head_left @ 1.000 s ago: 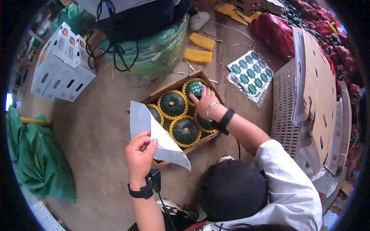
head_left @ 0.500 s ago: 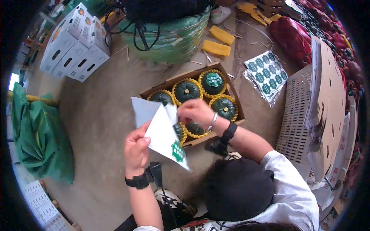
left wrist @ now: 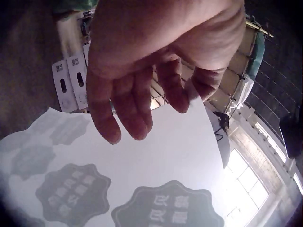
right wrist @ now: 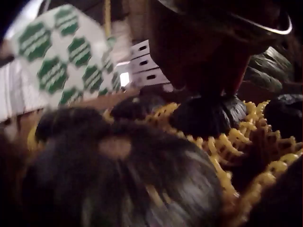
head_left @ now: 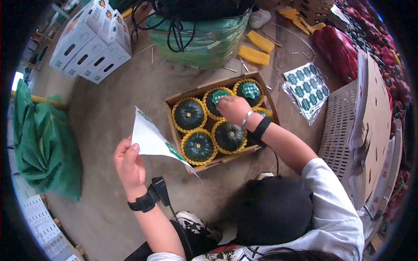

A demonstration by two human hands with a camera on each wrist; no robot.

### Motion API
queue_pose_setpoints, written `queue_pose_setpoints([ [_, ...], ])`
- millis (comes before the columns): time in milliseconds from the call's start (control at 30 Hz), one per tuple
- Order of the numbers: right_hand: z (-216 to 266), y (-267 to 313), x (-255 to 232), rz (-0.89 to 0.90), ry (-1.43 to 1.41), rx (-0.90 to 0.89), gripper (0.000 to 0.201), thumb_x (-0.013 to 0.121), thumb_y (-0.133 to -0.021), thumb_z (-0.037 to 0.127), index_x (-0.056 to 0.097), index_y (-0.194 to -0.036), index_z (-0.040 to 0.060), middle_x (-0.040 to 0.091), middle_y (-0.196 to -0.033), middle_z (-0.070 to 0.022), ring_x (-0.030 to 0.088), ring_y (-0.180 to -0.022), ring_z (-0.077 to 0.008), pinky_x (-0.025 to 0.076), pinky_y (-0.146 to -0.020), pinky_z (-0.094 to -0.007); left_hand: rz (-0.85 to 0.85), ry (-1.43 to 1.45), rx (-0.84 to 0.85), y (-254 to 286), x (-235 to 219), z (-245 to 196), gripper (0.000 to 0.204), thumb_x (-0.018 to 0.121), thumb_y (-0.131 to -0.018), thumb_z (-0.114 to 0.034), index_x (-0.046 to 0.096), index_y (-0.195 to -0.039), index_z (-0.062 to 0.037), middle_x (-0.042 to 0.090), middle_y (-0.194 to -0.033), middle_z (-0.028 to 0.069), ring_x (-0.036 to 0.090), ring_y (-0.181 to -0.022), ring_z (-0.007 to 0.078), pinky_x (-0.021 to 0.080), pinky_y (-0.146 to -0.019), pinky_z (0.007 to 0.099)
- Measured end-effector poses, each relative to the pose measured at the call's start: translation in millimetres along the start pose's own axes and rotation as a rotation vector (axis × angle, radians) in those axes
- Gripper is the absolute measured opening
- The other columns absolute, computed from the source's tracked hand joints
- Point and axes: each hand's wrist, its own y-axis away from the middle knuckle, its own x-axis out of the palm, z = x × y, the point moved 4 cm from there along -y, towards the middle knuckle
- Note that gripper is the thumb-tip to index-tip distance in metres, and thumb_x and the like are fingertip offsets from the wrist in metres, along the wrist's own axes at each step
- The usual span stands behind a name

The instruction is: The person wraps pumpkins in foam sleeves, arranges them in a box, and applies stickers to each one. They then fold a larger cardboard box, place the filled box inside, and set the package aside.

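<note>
My left hand point(head_left: 130, 167) pinches a white sheet of green stickers point(head_left: 148, 135) between thumb and fingers, left of a cardboard box point(head_left: 196, 92). The sheet point(left wrist: 156, 142) hangs curved, its green labels facing away from me. In the box sit several dark green pumpkins, each in a yellow foam net. The fingertips of my right hand point(head_left: 235, 109) press a green sticker point(head_left: 219, 94) on the back middle pumpkin point(head_left: 210, 106). Another sticker point(head_left: 251, 90) lies on the back right pumpkin. In the right wrist view the fingers reach down onto the pumpkin point(right wrist: 206, 116), and the sticker is hidden.
A bagged pack of sticker sheets point(head_left: 307, 89) lies right of the box. Beyond it stand a plastic crate point(head_left: 339, 126) and flat cardboard point(head_left: 370, 130). Yellow foam nets point(head_left: 254, 55), a green wrapped bundle point(head_left: 200, 43) and white cartons point(head_left: 93, 56) are behind. A green sack point(head_left: 48, 161) sits left.
My right hand left the back right pumpkin, reached to the sheet, and came back to the back middle pumpkin, which now bears a sticker. My left hand moved left with the sheet.
</note>
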Motion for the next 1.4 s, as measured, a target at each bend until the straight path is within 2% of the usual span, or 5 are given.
queue_pose_setpoints([
  [267, 12, 14, 17, 0.102, 0.36, 0.116, 0.051, 0.053, -0.086, 0.037, 0.044, -0.134, 0.0258, 0.041, -0.134, -0.0238, 0.038, -0.12, -0.0443, 0.028, -0.102, -0.0548, -0.017, 0.011, 0.087, -1, 7, -25, 0.013, 0.058, -0.081, -0.005, 0.062, -0.093, 0.0008, 0.063, -0.099, 0.0076, 0.057, -0.089, 0.0142, 0.043, -0.083, 0.029],
  [333, 42, 0, -19, 1.023, 0.294, 0.204, 0.05, 0.051, -0.087, 0.037, 0.044, -0.135, 0.0223, 0.052, -0.123, -0.0228, 0.041, -0.121, -0.0419, 0.029, -0.1, -0.0574, -0.013, 0.032, 0.11, 0, 2, -21, 0.017, 0.057, -0.082, -0.006, 0.062, -0.097, 0.0006, 0.063, -0.098, 0.0069, 0.057, -0.089, 0.0141, 0.044, -0.082, 0.0292],
  [567, 151, -24, -104, -0.109, -0.705, -0.202, 0.095, 0.074, -0.073, 0.035, 0.02, -0.138, -0.0088, 0.053, -0.115, -0.0297, 0.051, -0.11, -0.0417, 0.041, -0.095, -0.0417, -0.103, 0.149, 0.153, 9, 28, -1, 0.011, 0.053, -0.086, -0.011, 0.057, -0.09, -0.0013, 0.062, -0.092, 0.0073, 0.057, -0.087, 0.0164, 0.044, -0.082, 0.0331],
  [1300, 130, -9, -10, 0.427, -1.939, 0.707, 0.017, 0.061, -0.083, 0.011, 0.067, -0.092, -0.0032, 0.067, -0.076, -0.0107, 0.063, -0.065, -0.0161, 0.051, -0.059, -0.0276, -0.145, -0.469, -0.105, 20, 27, 27, 0.024, 0.062, -0.088, -0.02, 0.057, -0.095, 0.0024, 0.061, -0.079, 0.0074, 0.059, -0.06, 0.0134, 0.049, -0.047, 0.026],
  [1400, 79, -41, -15, 0.131, -0.944, 0.519, 0.029, 0.067, -0.077, 0.026, 0.067, -0.084, -0.0023, 0.066, -0.069, -0.0143, 0.063, -0.059, -0.0183, 0.05, -0.057, -0.0296, -0.169, -0.548, -0.1, 13, 11, 20, 0.028, 0.062, -0.088, -0.021, 0.055, -0.101, 0.0027, 0.061, -0.081, 0.0078, 0.059, -0.062, 0.0142, 0.049, -0.046, 0.0257],
])
